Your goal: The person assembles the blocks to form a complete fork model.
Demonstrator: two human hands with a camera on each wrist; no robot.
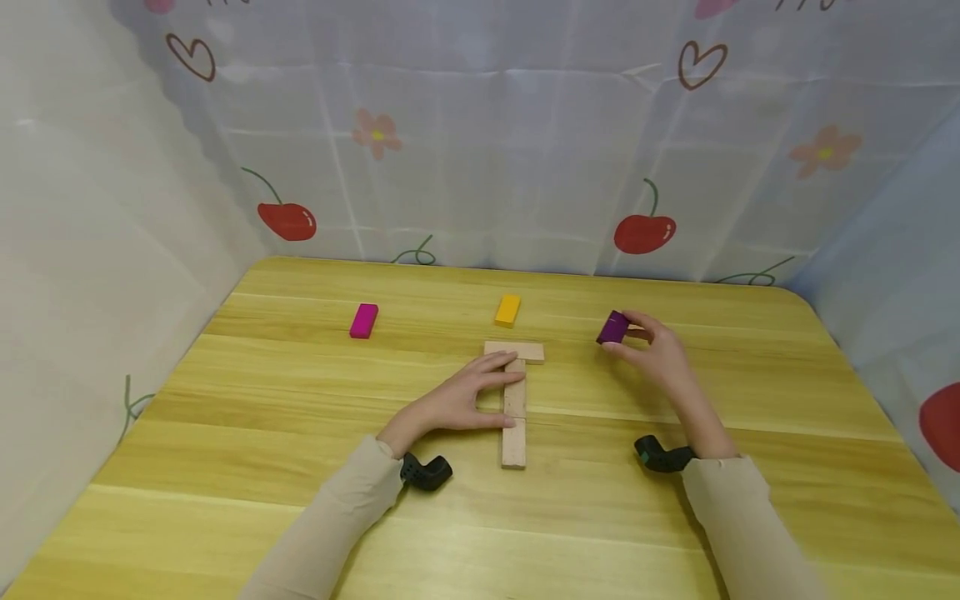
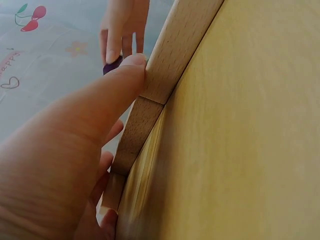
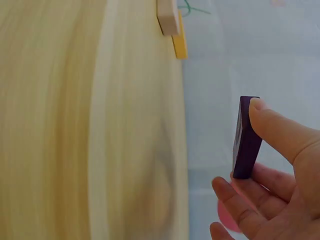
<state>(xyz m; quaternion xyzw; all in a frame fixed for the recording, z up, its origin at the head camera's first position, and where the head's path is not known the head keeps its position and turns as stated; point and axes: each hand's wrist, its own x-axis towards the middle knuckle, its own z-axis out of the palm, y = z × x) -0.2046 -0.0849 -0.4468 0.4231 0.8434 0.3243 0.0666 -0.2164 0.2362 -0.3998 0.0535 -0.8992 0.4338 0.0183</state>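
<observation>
In the head view, plain wooden blocks lie flat in a T shape: a crosswise block (image 1: pixel 531 353) at the far end, a lengthwise block (image 1: pixel 514 398) below it, and another lengthwise block (image 1: pixel 513 447) nearest me. My left hand (image 1: pixel 465 396) rests on them from the left, fingertips at the upper blocks and thumb near the joint of the two lengthwise ones. To the right, my right hand (image 1: pixel 660 354) pinches a purple block (image 1: pixel 614 327) between thumb and fingers. The right wrist view shows this purple block (image 3: pixel 247 137) held above the table, apart from it.
A yellow block (image 1: pixel 507 310) lies behind the wooden T, and a magenta block (image 1: pixel 364 321) lies to its left. A curtain (image 1: pixel 480 167) printed with cherries hangs behind the table's (image 1: pixel 300 400) far edge. Black devices (image 1: pixel 427 472) sit at both wrists.
</observation>
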